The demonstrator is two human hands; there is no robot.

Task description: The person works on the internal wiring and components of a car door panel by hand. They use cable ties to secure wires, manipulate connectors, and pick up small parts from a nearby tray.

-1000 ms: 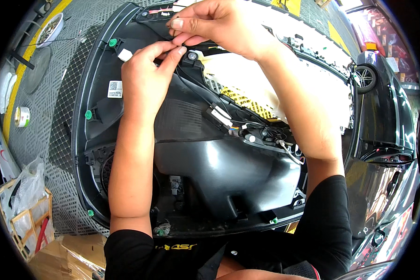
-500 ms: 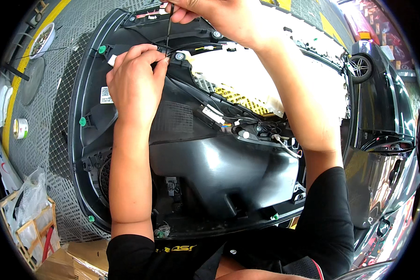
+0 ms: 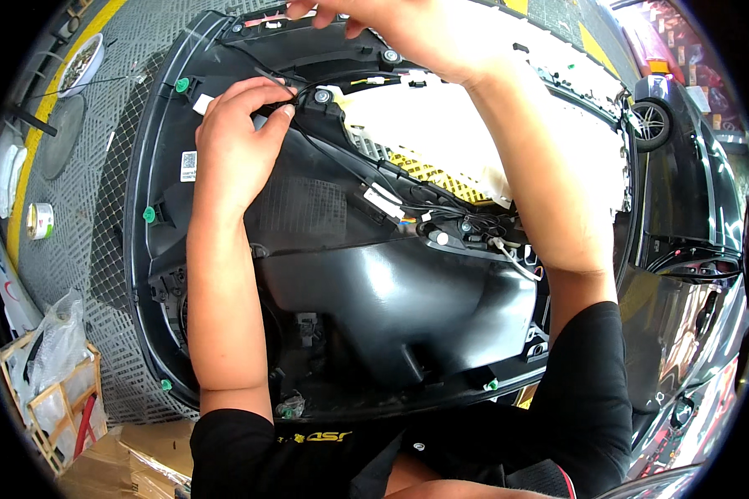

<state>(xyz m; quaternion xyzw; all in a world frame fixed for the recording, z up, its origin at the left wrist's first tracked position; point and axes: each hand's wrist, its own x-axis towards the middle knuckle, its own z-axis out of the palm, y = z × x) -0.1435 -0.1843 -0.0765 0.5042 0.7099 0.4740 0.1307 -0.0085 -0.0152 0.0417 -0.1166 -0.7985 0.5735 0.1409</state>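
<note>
A black car door panel (image 3: 391,291) lies with its inner side up, wiring and green clips along it. Near its far left part, my left hand (image 3: 237,150) pinches a thin black cable (image 3: 295,98) between thumb and fingertips, beside a round bolt. Above and to the right, my right hand (image 3: 399,29) hovers over the panel's far edge, its fingers loosely apart. Nothing shows in those fingers, though the picture's upper edge cuts off part of the hand. A wiring harness (image 3: 383,200) runs from the left hand toward the panel's middle.
White padding (image 3: 441,125) covers the panel's far right. On the left floor are a white basin (image 3: 81,65), a small tin (image 3: 40,221) and a wooden crate (image 3: 62,399) with clear plastic. Cardboard (image 3: 133,461) lies near my left. A dark car (image 3: 682,175) stands at right.
The upright thin black strip between my hands is no longer seen there. My right hand has loosened its fingers and risen slightly; my left hand stays at the cable.
</note>
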